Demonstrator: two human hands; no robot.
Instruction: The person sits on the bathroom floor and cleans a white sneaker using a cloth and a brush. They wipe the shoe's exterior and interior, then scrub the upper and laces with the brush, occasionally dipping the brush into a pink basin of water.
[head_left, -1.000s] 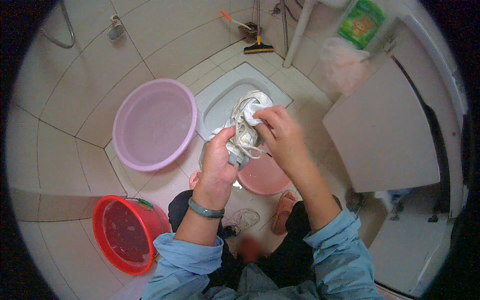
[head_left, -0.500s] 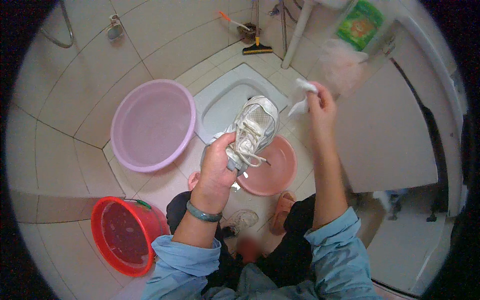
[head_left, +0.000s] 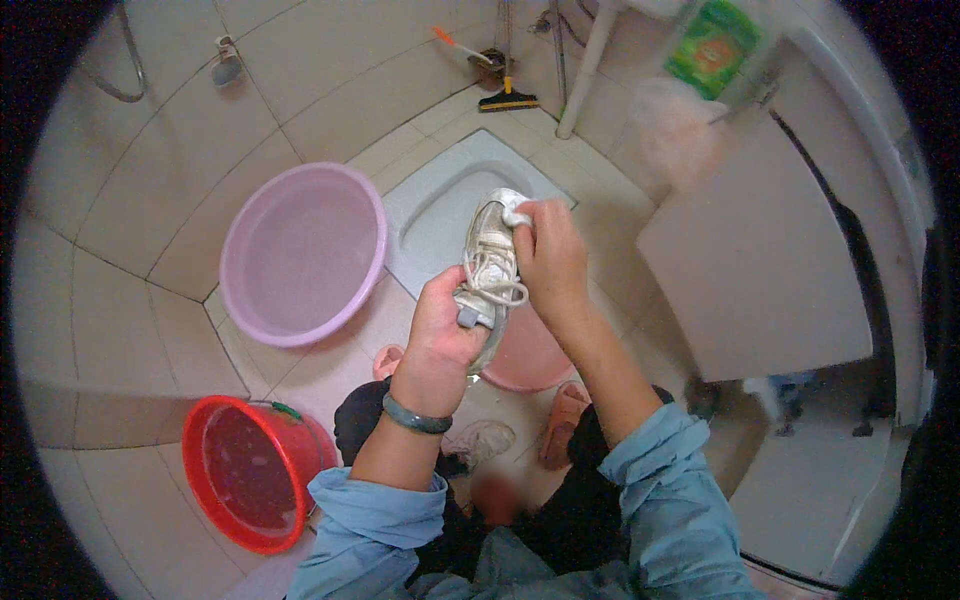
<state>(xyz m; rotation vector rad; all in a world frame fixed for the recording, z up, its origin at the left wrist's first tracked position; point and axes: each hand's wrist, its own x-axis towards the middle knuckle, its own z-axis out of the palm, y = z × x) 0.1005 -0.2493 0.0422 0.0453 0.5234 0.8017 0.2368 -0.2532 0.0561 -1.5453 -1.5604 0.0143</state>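
Observation:
A white lace-up sneaker point(head_left: 492, 257) is held up in the middle of the view, its toe pointing away from me. My left hand point(head_left: 446, 325) is closed round its heel end, thumb along the side near the laces. My right hand point(head_left: 553, 250) pinches a white wipe or cloth point(head_left: 516, 214) and presses it against the right side of the toe. Under the sneaker a pink basin point(head_left: 532, 350) stands on the floor, partly hidden by the shoe and my right arm. Another light-coloured shoe point(head_left: 484, 440) lies on the floor between my feet.
A large purple basin point(head_left: 303, 325) stands at the left, with a red bucket point(head_left: 300, 470) of liquid nearer me. Beyond the sneaker is a squat toilet point(head_left: 420, 215). A floor brush point(head_left: 508, 101) leans at the back; a pale cabinet door point(head_left: 770, 270) juts in at the right.
My right hand has come left and toward me, bringing the white wipe onto the sneaker's toe. The sneaker has turned, its toe swinging left and its upper tilting.

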